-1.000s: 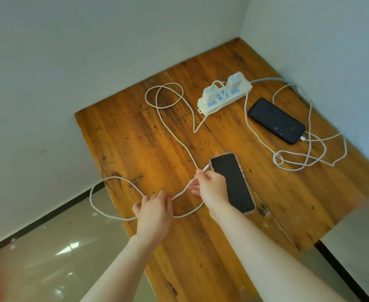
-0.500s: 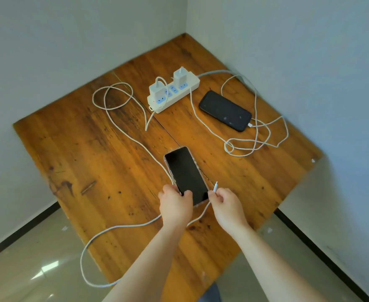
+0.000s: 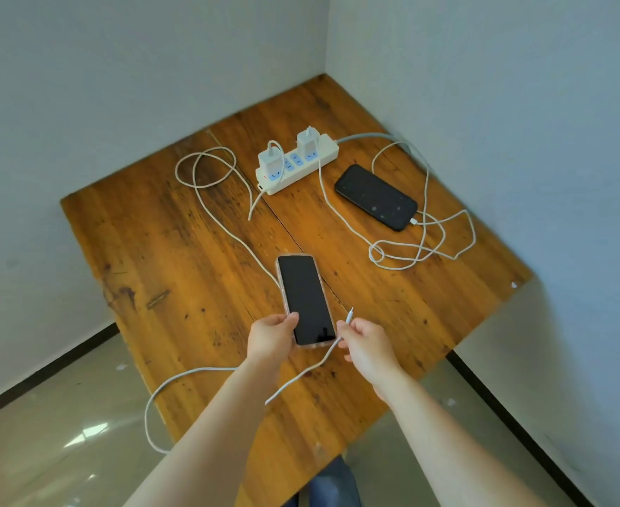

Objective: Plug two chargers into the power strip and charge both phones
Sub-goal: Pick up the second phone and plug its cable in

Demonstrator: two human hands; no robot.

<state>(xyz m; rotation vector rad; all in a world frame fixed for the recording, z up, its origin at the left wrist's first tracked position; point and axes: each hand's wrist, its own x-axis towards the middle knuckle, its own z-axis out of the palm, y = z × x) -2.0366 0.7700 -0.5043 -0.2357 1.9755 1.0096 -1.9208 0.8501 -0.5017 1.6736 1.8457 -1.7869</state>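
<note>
A white power strip [image 3: 325, 161] lies at the back of the wooden table [image 3: 176, 258] with two white chargers [image 3: 270, 159] plugged in. A black phone [image 3: 376, 196] lies right of it, its white cable [image 3: 425, 228] plugged into its near end. A second phone [image 3: 304, 298] in a pale case lies in the middle. My left hand [image 3: 271, 336] grips its near left corner. My right hand [image 3: 367, 340] pinches the free plug end of the other white cable [image 3: 206, 371], the tip pointing up beside the phone, apart from it.
Grey walls close in the table at the back and right. The held cable loops off the table's left front edge over the tiled floor [image 3: 63, 433]. A coil of that cable [image 3: 206, 170] lies left of the strip.
My right hand left the phone's far end and brought the cable tip round to its near right corner. My left hand let go of the cable and took hold of the phone.
</note>
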